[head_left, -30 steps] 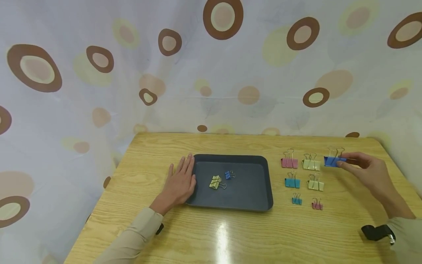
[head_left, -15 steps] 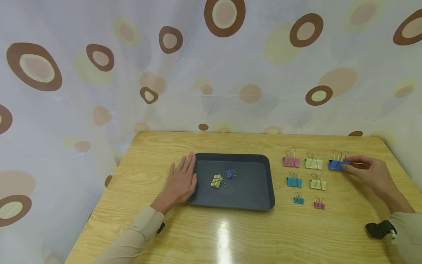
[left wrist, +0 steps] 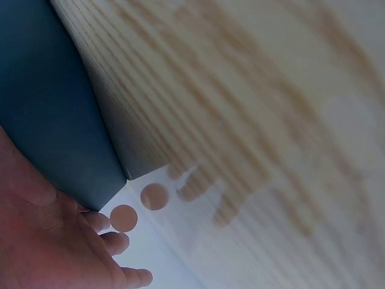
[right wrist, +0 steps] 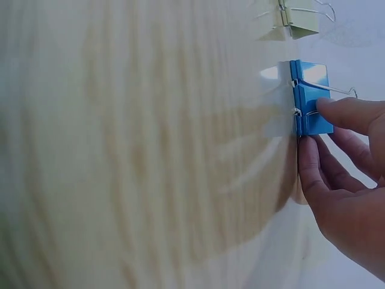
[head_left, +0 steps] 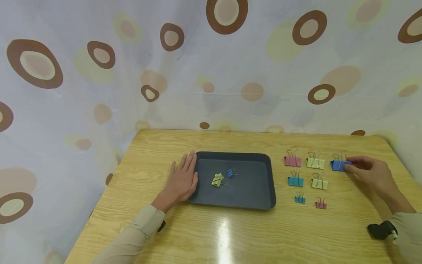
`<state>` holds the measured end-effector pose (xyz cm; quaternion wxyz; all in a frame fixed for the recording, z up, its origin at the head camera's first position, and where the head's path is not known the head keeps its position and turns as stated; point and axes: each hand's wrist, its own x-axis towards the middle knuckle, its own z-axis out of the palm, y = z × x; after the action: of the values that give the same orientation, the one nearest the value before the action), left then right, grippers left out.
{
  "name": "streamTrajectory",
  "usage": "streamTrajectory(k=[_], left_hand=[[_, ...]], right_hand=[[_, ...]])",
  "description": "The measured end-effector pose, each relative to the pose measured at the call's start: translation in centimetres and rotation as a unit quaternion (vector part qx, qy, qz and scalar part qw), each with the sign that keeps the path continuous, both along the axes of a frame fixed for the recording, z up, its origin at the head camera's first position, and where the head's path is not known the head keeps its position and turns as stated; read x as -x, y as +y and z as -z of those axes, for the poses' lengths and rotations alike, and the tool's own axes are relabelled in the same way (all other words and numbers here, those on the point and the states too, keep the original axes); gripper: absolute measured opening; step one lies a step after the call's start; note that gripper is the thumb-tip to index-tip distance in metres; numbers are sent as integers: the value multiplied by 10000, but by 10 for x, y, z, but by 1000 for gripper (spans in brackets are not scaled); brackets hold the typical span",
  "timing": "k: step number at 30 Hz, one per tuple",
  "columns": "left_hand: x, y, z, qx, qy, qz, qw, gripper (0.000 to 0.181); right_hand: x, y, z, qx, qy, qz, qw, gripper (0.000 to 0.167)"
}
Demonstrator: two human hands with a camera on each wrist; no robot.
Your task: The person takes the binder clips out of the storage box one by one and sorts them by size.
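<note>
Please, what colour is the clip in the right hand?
The clip is blue, shown best in the right wrist view.

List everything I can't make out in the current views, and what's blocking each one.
- Head: the right end of the large blue clip, covered by the right hand.
- Head: part of the tray's left side, under the left hand.
- Right wrist: the rest of a yellow clip, cut off by the top edge.

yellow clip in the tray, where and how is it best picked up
Likely best by the body of the yellow clip, pinched from above, coming in on its left: a wire handle sticks out to the right, the small blue clip lies just off its far right, and the raised rim of the tray would make a low sideways approach awkward.
</note>
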<state>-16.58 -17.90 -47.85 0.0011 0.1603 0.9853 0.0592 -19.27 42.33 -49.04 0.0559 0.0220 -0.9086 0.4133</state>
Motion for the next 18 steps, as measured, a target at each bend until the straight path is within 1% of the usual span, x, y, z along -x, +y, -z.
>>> streamTrajectory(k=[3, 4, 8, 11, 15, 18], left_hand=[[0, 0, -1, 10, -23, -5, 10000, 63], [0, 1, -1, 28, -35, -8, 10000, 63], [0, 1, -1, 79, -80, -11, 9999, 63], [0, 2, -1, 52, -36, 4, 10000, 63], [0, 1, -1, 12, 17, 14, 10000, 62], [0, 1, -2, 37, -8, 1, 10000, 63]], right_hand=[[-3, 0, -2, 47, 67, 84, 9999, 45], [-4, 1, -3, 97, 92, 128, 9998, 43], [-7, 3, -8, 625, 208, 349, 9972, 25], [-9, 1, -15, 967, 327, 339, 9942, 25], [-15, -11, -29, 992, 448, 239, 9938, 31], [-19, -26, -37, 816, 523, 141, 9952, 32]])
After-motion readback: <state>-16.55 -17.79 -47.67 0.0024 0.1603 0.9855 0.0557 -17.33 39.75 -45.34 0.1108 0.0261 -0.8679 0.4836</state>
